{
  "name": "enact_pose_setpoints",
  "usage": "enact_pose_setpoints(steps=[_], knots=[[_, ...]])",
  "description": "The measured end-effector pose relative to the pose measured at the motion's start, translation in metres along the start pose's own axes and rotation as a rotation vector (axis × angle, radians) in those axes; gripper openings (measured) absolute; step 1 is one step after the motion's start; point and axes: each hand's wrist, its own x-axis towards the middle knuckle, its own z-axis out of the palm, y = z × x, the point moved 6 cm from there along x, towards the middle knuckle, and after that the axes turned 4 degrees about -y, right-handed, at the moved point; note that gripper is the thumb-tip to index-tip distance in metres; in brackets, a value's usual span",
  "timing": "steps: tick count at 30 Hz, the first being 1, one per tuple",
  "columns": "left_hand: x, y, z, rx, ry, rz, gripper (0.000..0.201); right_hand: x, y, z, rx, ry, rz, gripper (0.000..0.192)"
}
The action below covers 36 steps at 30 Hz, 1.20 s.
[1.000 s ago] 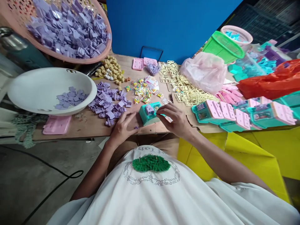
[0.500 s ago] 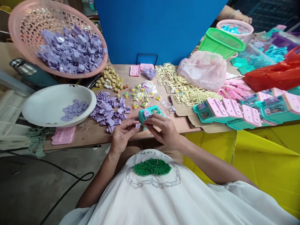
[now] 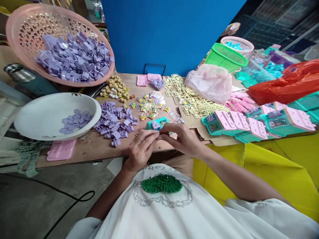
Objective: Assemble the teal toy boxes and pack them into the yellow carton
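Teal case [image 3: 160, 122] = landmark, on the worktop [image 3: 93, 147] at the near edge, in front of the wearer. Lilac piece [image 3: 156, 125] sits in its left part.

Left hand [image 3: 142, 144]: just on the near side of the case, fingers bent together, tips meeting the other hand's. Right hand [image 3: 180, 137]: at the case's near right, fingers curled in a pinch pose. Anything between the tips is hidden, so can't tell if either grips something; contact with the case also unclear. Hands meet low and close in, probably so both can work on one small part.

Left of case: loose lilac parts [image 3: 116, 121], likely there for a short left-hand reach; farther left, white bowl [image 3: 37, 116] with flat lilac pieces [image 3: 76, 121], walls presumably stopping spill. Pink basket [image 3: 20, 28] beyond the bowl, tilted toward the wearer, perhaps for easier scooping.

Just beyond case: colourful packets [image 3: 149, 108], near, probably for quick picking. Beyond and right: cream frames [image 3: 196, 103], spread flat. Well right: teal-and-pink cases [image 3: 224, 121], grouped apart, seemingly to leave the middle free for handwork.
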Motion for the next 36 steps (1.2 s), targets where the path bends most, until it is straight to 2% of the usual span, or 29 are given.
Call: enact_pose_setpoints(steps=[4,5,8,10,14,19,24,27,36], knots=[[0.003,-0.011,0.009,-0.043,-0.003,-0.032,0.034,0.016,0.005,-0.014,-0.065,-0.081,-0.005,0.016],[0.001,-0.018,0.013,-0.034,-0.01,-0.09,0.043,0.021,0.009,-0.016,-0.1,-0.102,0.015,0.015],[-0.011,-0.051,0.031,0.005,-0.09,-0.347,0.087,0.04,0.027,-0.02,-0.228,-0.163,0.127,0.014],[-0.022,-0.069,0.046,-0.025,-0.15,-0.453,0.097,0.051,0.039,-0.018,-0.311,-0.225,0.226,0.016],[-0.031,-0.083,0.062,-0.119,-0.12,-0.463,0.08,0.068,0.049,-0.014,-0.379,-0.348,0.351,0.016],[-0.03,-0.083,0.063,-0.18,-0.086,-0.468,0.076,0.074,0.056,-0.012,-0.186,-0.447,0.5,0.014],[-0.032,-0.084,0.065,-0.18,-0.072,-0.483,0.082,0.074,0.065,-0.009,-0.075,-0.446,0.596,0.017],[-0.033,-0.084,0.066,-0.175,-0.058,-0.475,0.082,0.077,0.063,-0.005,-0.038,-0.445,0.652,0.019],[-0.033,-0.082,0.066,-0.137,-0.069,-0.492,0.08,0.085,0.042,0.0,-0.252,-0.513,0.811,0.025]])
